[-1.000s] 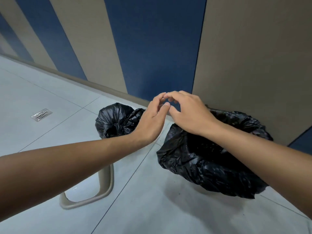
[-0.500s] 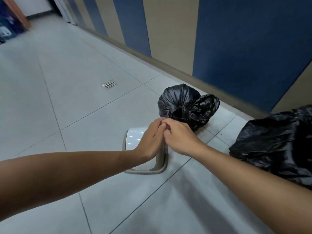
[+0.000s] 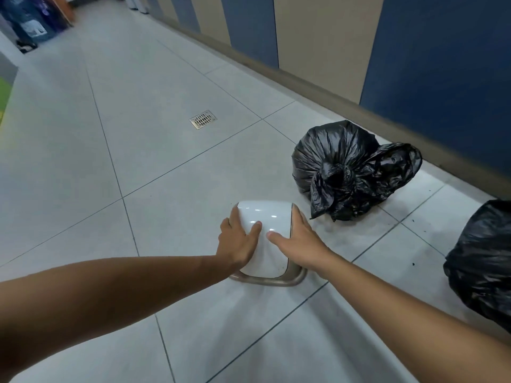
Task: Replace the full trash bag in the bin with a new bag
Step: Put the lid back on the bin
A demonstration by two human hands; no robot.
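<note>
Both bare forearms reach in from the lower corners of the frame and meet at the white bin lid (image 3: 264,230), which lies on the floor tiles (image 3: 143,167) just below centre. The left hand (image 3: 237,241) holds the lid's left edge, fingers wrapped over the side and thumb laid on top, while the right hand (image 3: 300,244) clasps the right edge the same way. The tied black trash bag (image 3: 351,167) sits right of centre by the wall; the bag-lined bin (image 3: 481,261) is at the right edge.
</note>
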